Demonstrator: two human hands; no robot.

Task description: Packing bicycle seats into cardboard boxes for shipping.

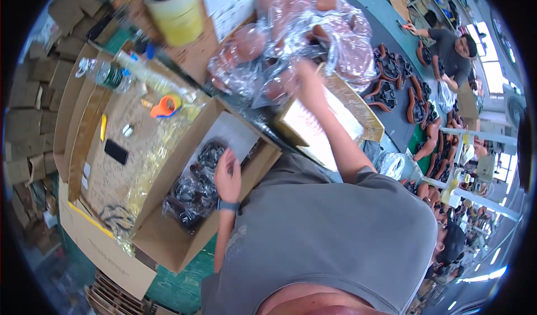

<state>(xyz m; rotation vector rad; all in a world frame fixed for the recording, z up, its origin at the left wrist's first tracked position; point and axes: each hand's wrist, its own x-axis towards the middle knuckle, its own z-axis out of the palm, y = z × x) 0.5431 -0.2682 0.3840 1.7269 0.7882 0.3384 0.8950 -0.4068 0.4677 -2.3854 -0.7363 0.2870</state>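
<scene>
My left hand (227, 176), with a dark band on the wrist, is over a long open cardboard box (162, 242). Its fingers are loosely bent and slightly apart, beside black parts in clear plastic bags (193, 195) that lie in the box. I see nothing gripped in it. My right hand (305, 77) reaches forward to a heap of brown bicycle saddles wrapped in clear plastic (285, 13). Motion blurs its fingers, so whether they hold the wrapping cannot be made out. Under my right forearm stands a smaller carton (366, 111) with white sheets (324, 122).
Left of the box, a cardboard surface holds a phone (116, 152), a yellow cutter (103, 127), an orange tape roll (168, 106) and a water bottle (106, 74). A yellowish tub (176, 16) stands beyond. Unwrapped saddles (386, 94) lie at right, near another person (456, 55).
</scene>
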